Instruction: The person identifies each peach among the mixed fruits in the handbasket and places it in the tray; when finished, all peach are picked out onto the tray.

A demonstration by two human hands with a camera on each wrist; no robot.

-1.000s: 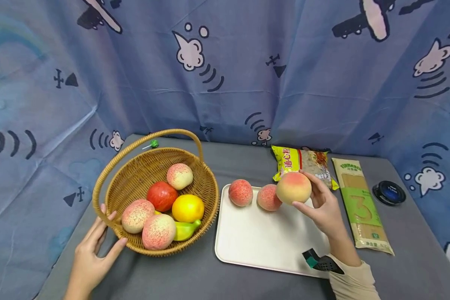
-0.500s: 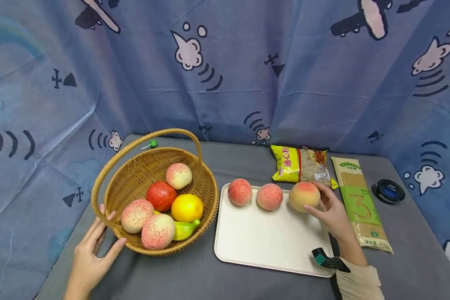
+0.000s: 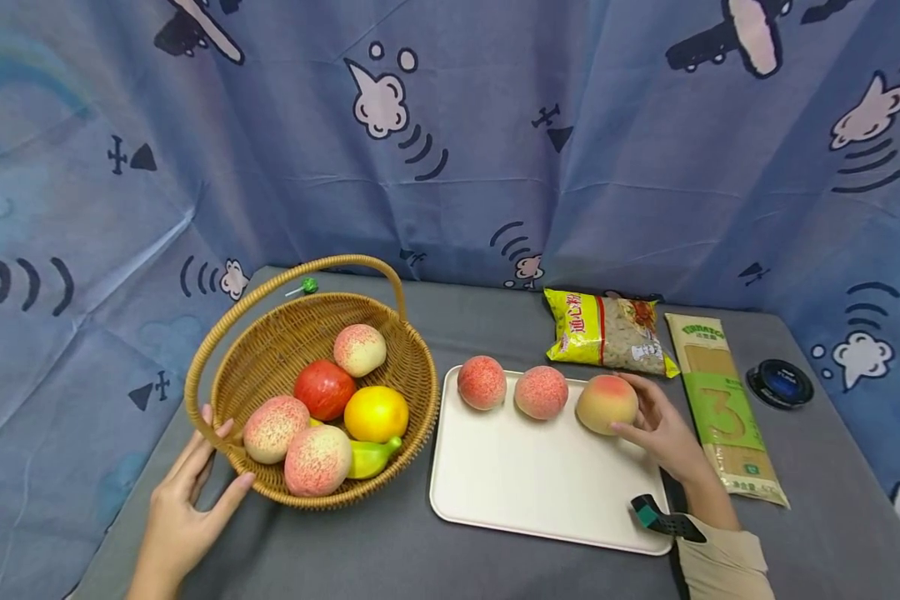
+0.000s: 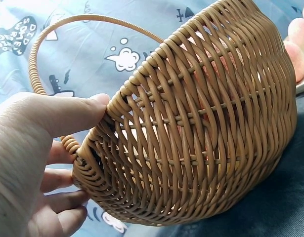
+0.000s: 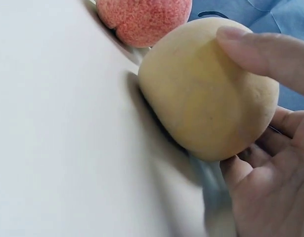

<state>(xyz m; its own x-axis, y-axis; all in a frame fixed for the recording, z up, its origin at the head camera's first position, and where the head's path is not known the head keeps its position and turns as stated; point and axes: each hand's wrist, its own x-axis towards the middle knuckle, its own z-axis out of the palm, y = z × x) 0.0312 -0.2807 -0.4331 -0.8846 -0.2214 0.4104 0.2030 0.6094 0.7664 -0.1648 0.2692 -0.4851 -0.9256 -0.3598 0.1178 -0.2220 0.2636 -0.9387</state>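
Observation:
My right hand (image 3: 667,437) holds a yellow peach (image 3: 606,407) with a red blush at the far right corner of the white tray (image 3: 525,492). In the right wrist view the thumb lies on the side of the peach, and a shadow falls on the tray beside it. Two red speckled peaches (image 3: 482,383) sit in a row along the tray's far edge. On the left, my left hand (image 3: 180,512) grips the wicker basket (image 4: 201,123) near the base of its handle, thumb on the rim. Inside lie pale pink peaches (image 3: 318,461), a red fruit (image 3: 324,390), a yellow fruit (image 3: 376,414) and a banana (image 3: 373,457).
Behind the tray lies a yellow food packet (image 3: 607,332). A green-banded noodle packet (image 3: 727,408) and a round black item (image 3: 780,384) are to the right. A green lollipop (image 3: 309,285) lies behind the basket. A patterned blue curtain (image 3: 465,150) hangs at the back.
My right hand has moved right and lowered the yellow peach from over the middle red peach to the tray's right end. The left hand and basket have stayed put.

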